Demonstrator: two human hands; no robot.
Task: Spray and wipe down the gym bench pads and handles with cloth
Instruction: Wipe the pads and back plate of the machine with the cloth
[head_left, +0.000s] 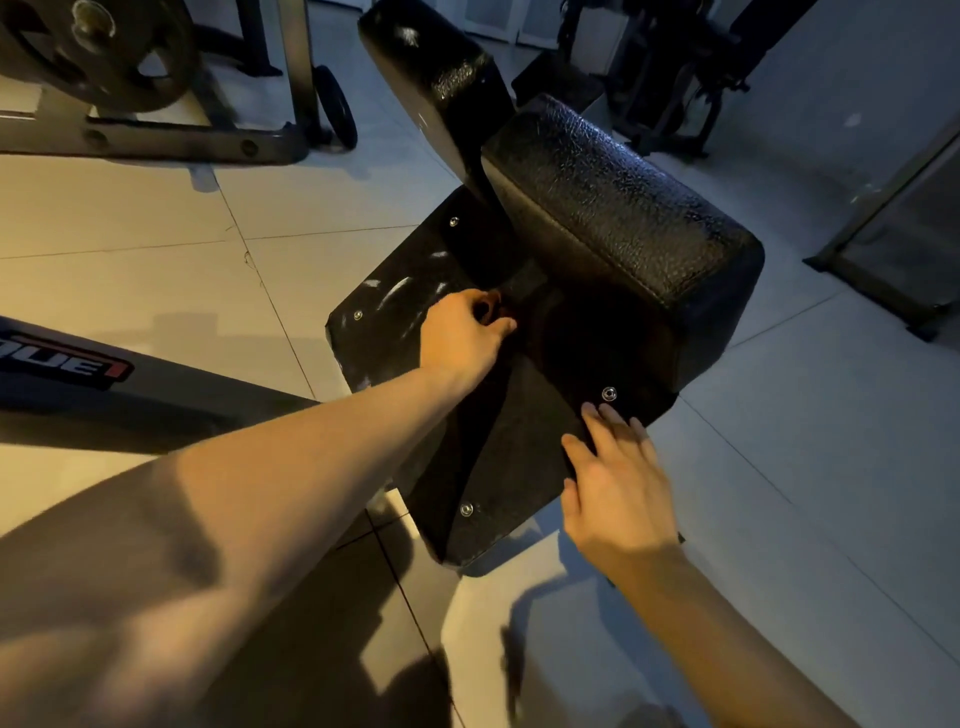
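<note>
Noted a black pad (623, 208) with a glossy pebbled grain. Found the flat board (519, 441) black as well, streaked with whitish scuffs and dotted with silver screws (609, 394). Saw pale cream floor tiles (130, 208) crossed by thin dark lines, and red-and-white lettering (67, 361) on a dark grey beam (156, 400). Spotted a black weight plate (104, 52).

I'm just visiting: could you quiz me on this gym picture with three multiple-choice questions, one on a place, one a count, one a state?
1. Where does the right hand rest? A. black panel B. floor C. weight plate
2. How many silver bolts show on that panel? A. two B. four C. seven
3. The right hand's fingers are: A. straight B. fisted C. pinching a bottle
Answers: 1A, it lies on the panel's edge; 2B, one near each corner; 3A, they lie flat.
</note>
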